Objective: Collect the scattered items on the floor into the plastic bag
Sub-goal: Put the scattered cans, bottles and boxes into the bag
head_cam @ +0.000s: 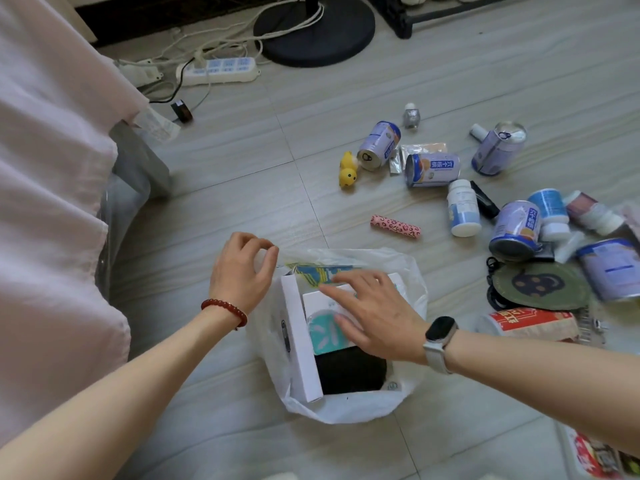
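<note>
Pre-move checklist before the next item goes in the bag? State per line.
1. Bag mouth held open by left hand pinching the rim: ok.
2. Right hand free to pick, flat on the white box, holding nothing: ok.
3. Nearest item, pink tube, unobstructed on the floor: ok.
4. Room left in bag, boxes fill much of the opening: cannot tell.
5. Cans lying on their sides, may roll: not ok.

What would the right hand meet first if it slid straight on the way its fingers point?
The right hand points up and left over the open plastic bag. Going on, it would probably first meet the upright white box in the bag, then the left hand at the rim; depth is unclear.
</note>
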`<action>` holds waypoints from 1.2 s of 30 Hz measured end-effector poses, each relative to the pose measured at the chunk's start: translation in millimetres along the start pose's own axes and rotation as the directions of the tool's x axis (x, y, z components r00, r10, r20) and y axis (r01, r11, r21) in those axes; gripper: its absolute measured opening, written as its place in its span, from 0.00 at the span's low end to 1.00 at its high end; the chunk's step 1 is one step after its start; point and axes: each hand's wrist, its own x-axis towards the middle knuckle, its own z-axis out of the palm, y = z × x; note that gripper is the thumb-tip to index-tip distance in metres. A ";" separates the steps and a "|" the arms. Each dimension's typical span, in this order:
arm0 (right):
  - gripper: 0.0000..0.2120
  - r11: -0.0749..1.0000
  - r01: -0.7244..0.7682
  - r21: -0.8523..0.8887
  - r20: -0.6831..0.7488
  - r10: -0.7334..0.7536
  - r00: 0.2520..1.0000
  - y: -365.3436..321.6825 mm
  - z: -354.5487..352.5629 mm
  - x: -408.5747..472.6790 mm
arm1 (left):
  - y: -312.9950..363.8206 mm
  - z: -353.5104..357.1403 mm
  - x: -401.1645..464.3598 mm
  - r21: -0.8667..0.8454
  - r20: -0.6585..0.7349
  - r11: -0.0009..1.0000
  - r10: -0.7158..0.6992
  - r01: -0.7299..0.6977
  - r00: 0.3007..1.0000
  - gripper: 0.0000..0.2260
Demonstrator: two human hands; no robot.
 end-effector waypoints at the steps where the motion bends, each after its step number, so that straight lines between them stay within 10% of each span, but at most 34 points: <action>1: 0.19 0.999 -0.039 0.021 -0.036 0.040 0.999 11.9 -6.3 0.9 | 5.7 2.1 5.7 0.082 0.016 0.996 0.041 -0.042 0.999 0.13; 9: 0.19 0.750 -0.654 0.098 -0.126 0.661 0.739 134.3 -37.1 9.5 | 84.0 57.7 77.0 0.217 0.221 0.944 0.200 -0.248 0.955 0.17; 17: 0.28 0.500 -0.866 0.024 0.003 0.866 0.500 195.5 -7.4 3.9 | 117.3 161.6 95.0 0.204 0.653 0.908 0.152 -0.365 0.742 0.21; 24: 0.26 0.272 -0.863 0.425 0.026 0.950 0.312 188.2 -3.0 19.0 | 124.0 173.9 104.4 0.138 0.451 0.958 0.165 -0.251 0.877 0.10; 30: 0.17 0.315 -0.671 0.672 0.077 0.871 0.485 141.2 -32.0 -6.6 | 103.0 100.3 85.0 -0.096 0.324 0.932 0.361 -0.349 0.875 0.11; 36: 0.15 0.387 -0.560 0.732 0.045 0.793 0.608 109.0 -50.6 -5.9 | 47.0 36.1 46.9 -0.046 0.484 0.895 0.409 -0.445 0.773 0.21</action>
